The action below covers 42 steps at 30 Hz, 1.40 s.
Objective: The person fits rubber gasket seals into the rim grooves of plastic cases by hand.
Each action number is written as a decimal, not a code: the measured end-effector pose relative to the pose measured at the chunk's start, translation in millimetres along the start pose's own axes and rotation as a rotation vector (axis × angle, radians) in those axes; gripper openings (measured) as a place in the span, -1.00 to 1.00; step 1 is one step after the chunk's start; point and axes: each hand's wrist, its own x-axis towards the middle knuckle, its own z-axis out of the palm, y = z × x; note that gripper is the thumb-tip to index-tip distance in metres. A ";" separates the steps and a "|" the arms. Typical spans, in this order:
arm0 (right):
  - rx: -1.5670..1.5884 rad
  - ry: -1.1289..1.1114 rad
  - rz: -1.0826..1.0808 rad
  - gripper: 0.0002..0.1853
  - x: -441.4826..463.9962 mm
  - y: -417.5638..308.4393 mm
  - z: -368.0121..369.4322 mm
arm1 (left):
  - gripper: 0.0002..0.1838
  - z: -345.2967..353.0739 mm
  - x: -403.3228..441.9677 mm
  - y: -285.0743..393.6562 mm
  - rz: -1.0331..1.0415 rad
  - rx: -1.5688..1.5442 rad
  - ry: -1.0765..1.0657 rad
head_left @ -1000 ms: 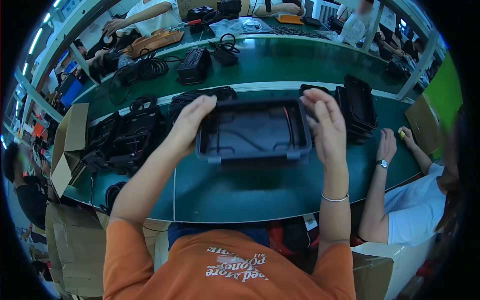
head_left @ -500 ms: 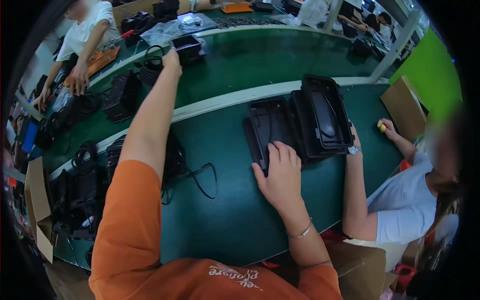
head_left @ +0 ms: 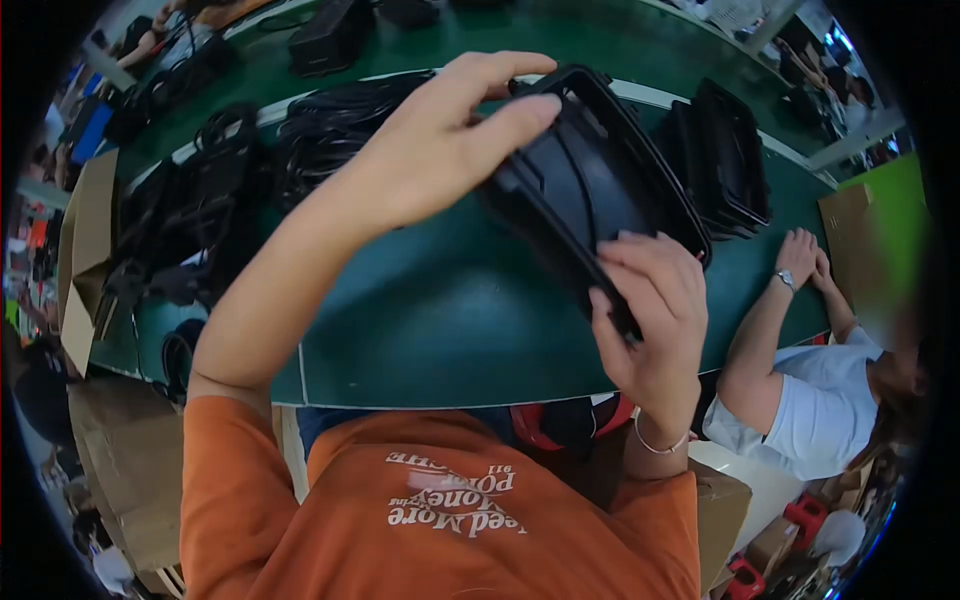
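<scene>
Tilted above the green table, an open black plastic housing (head_left: 585, 175), long and rectangular with raised walls, is held between my two hands. My left hand (head_left: 465, 130) grips its upper left end, the thumb over the rim. Around the lower right wall curl the fingers of my right hand (head_left: 655, 310), thumb on the near side. Whether a second housing is nested with it, I cannot tell. Just beyond, to the right, stands a stack of similar black housings (head_left: 722, 160).
Coiled black cables (head_left: 325, 130) and black frame-like parts (head_left: 190, 215) lie left on the green table (head_left: 430, 330). A black box (head_left: 330, 40) sits on the belt behind. At the right, a co-worker's hands (head_left: 800, 262) rest near a cardboard box (head_left: 855, 230).
My left hand has come back from the black box on the belt to the housing, which is now lifted and tilted in both hands. The co-worker's hand has left the stack.
</scene>
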 end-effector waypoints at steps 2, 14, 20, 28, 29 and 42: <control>0.101 -0.199 -0.125 -0.63 -11.9 -17.5 -7.5 | -0.48 -6.6 -61.3 -0.4 0.069 -0.011 0.095; 0.321 -0.252 -0.145 -0.78 45.6 -13.2 41.6 | -0.55 1.6 -207.6 -14.4 -0.268 0.462 0.210; -0.071 -0.286 0.077 -0.81 81.4 57.3 134.9 | -0.61 -38.8 -161.5 -22.2 -0.110 0.546 0.161; 0.636 -0.117 0.280 -0.84 95.9 39.7 19.0 | -0.64 -52.8 -102.1 -20.6 0.221 0.447 0.238; 0.666 -0.005 0.234 -0.83 101.0 30.2 -5.1 | -0.63 -54.9 -92.3 -19.1 0.268 0.426 0.249; 0.398 -0.115 0.044 -0.85 114.2 -37.5 -23.1 | -0.56 -34.6 -54.1 28.5 0.123 -0.707 -0.111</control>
